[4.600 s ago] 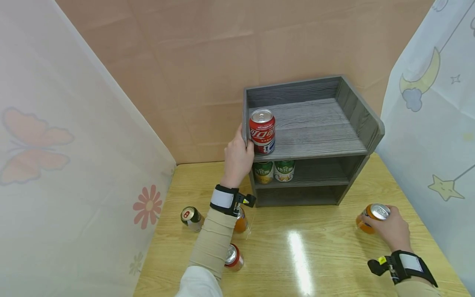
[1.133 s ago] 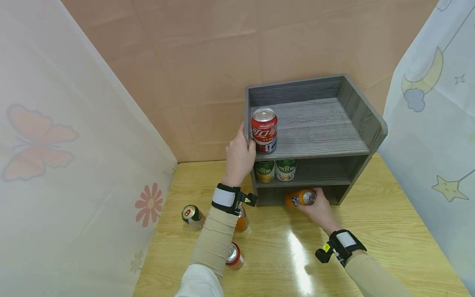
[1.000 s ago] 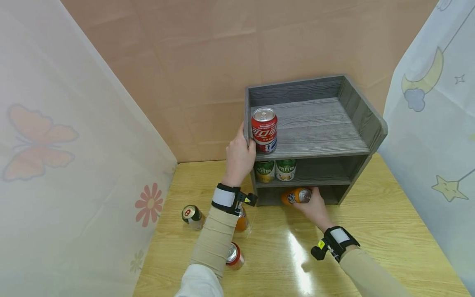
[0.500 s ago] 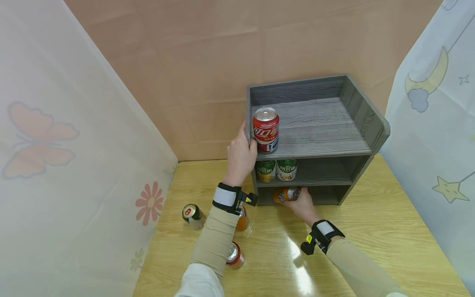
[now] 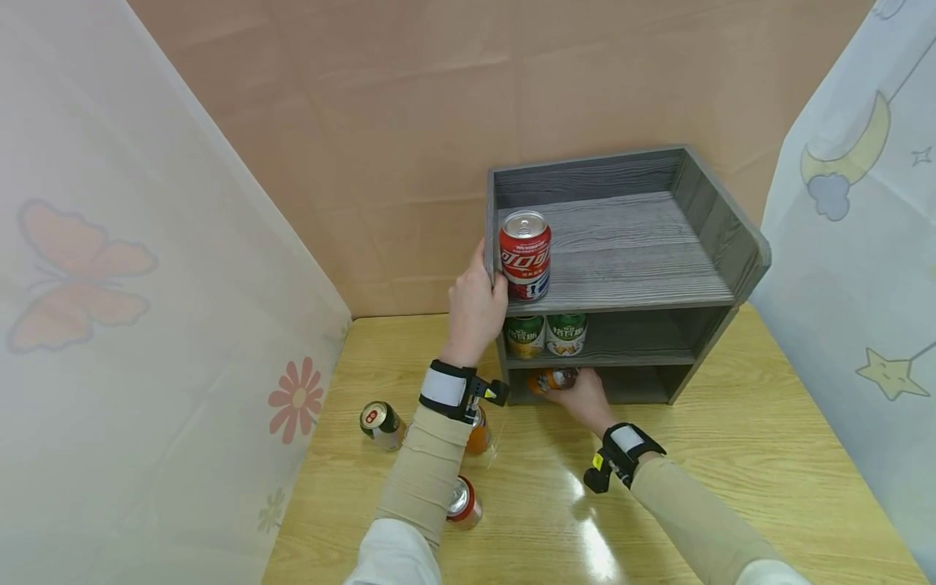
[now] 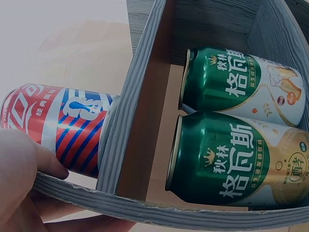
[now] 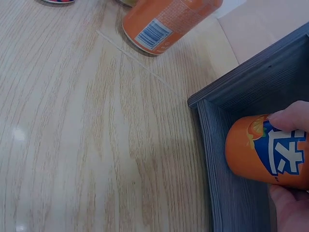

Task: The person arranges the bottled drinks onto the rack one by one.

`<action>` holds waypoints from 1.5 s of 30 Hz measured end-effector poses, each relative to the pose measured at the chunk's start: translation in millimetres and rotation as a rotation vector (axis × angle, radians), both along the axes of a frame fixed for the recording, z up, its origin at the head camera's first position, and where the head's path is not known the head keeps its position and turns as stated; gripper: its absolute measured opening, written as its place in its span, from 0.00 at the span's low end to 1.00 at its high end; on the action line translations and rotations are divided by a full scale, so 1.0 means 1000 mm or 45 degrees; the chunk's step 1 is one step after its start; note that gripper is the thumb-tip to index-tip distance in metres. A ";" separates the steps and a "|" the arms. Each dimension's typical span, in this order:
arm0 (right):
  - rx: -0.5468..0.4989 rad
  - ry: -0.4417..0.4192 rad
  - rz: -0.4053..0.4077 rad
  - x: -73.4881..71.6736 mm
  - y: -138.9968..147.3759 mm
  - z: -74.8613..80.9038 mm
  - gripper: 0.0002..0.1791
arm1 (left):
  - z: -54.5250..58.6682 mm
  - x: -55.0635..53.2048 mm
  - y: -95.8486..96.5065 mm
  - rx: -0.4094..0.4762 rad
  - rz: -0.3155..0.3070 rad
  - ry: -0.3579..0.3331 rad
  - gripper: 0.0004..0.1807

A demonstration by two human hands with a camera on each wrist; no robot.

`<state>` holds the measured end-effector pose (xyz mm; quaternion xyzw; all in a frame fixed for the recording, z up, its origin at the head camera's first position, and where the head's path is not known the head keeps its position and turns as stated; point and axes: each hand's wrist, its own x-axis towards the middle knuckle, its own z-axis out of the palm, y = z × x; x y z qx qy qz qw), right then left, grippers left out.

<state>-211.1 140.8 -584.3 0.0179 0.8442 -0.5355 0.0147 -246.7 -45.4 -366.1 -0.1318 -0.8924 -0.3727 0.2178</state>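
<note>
My left hand grips the left side panel of the grey wooden shelf, thumb near a red cola can on the top level. My right hand holds an orange soda can inside the bottom compartment, near its left wall. In the head view this can leans, its top towards the right; fingers and the shelf board hide part of it. Two green-topped drink cans, one gold below and one white below, stand side by side at the left of the middle compartment.
On the table, left of the shelf, stand a dark-green-and-silver can, another orange can and a red-rimmed can. My left forearm partly covers the latter two. Printed cloth walls flank the table.
My right hand has carried the orange soda can from the table's right side into the bottom compartment, then leftward within it. My left hand keeps its grip on the side panel.
</note>
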 end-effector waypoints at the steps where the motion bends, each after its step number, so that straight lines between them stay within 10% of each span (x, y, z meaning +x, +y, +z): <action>1: -0.002 0.003 0.007 0.000 -0.001 0.001 0.36 | 0.000 0.000 0.000 0.000 0.000 0.002 0.31; 45: -0.055 0.048 0.169 -0.012 -0.023 0.011 0.40 | 0.003 0.000 -0.005 0.005 0.002 -0.007 0.31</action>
